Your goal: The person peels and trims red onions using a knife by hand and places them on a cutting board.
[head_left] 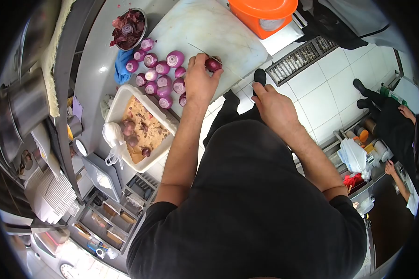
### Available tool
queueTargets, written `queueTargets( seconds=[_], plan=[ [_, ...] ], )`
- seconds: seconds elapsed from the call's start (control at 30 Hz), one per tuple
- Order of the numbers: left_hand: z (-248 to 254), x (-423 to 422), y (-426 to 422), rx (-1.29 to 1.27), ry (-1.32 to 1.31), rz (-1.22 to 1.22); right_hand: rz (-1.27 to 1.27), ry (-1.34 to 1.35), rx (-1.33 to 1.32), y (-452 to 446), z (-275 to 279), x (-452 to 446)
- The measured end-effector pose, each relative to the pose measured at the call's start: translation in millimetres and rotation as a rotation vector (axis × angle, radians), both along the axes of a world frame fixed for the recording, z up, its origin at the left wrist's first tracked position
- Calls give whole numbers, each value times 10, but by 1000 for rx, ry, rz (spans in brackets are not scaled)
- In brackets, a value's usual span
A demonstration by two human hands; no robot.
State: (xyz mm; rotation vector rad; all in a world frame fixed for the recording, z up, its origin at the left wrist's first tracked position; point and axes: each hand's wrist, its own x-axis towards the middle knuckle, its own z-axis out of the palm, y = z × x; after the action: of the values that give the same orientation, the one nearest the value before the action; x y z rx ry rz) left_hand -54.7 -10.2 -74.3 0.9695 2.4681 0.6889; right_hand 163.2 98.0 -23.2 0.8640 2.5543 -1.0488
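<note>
At the front edge of the white cutting board [191, 21], my left hand [202, 80] grips a dark red onion [212, 64] with its fingertips. My right hand [275, 108] is closed around the handle of a knife [239, 76]. The blade appears edge-on as a thin line reaching over the board, at the onion; I cannot tell how deep it is in it. Several peeled purple onions [163, 81] lie together on the board's left side, beside my left wrist. A metal bowl [145, 22] full of onion skins stands behind them.
A white bin [169, 125] with unpeeled onions [128, 126] and loose skins sits left of my forearm. A blue cloth [122, 66] lies by the peeled onions. An orange container [264, 14] stands right of the board. Another person [390, 122] is at the far right.
</note>
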Motion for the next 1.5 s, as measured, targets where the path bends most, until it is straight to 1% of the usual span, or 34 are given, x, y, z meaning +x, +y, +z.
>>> queueTargets(
  seconds=[0.2, 0.6, 0.83, 1.07, 1.23, 1.37, 1.5],
  plan=[
    [36, -24, 30, -47, 12, -21, 25, 5, 34, -7, 171, -27],
    [70, -63, 17, -51, -1, -74, 56, -10, 25, -30, 110, -117],
    [24, -91, -17, -3, -12, -94, 93, -31, -9, -16, -51, -360],
    [-10, -103, -33, 1, -12, -83, 113, -1, 32, 3, -128, -535],
    [17, -82, -30, -25, 7, -86, 95, 19, -15, 11, -345, -697],
    [-42, -100, -60, 23, 56, -76, 67, 71, -5, -7, -668, -823],
    [-110, -86, -72, 49, 41, -44, 36, 103, -7, -34, -744, -786]
  ],
)
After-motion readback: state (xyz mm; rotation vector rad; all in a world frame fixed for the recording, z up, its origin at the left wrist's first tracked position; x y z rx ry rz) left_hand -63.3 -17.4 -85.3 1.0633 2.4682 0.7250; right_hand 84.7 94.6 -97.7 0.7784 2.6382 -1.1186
